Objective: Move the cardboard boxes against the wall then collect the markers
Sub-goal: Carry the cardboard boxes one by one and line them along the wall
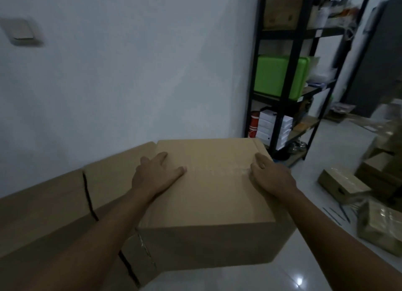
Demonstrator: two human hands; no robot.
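A glossy white tiled floor (282, 275) meets a pale wall (130, 62) bearing a switch plate (21, 32) at upper left. At centre frame, the cardboard box (208, 203) sits beside another box (43, 208) lining the wall. The left hand (155, 175) lies flat on its top, fingers straight; the right hand (270, 175) curls over its right edge. A black shelving rack (289, 73) stands at upper right.

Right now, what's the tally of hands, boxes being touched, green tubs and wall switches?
hands: 2, left hand and right hand
cardboard box under them: 1
green tub: 1
wall switch: 1
Total: 5
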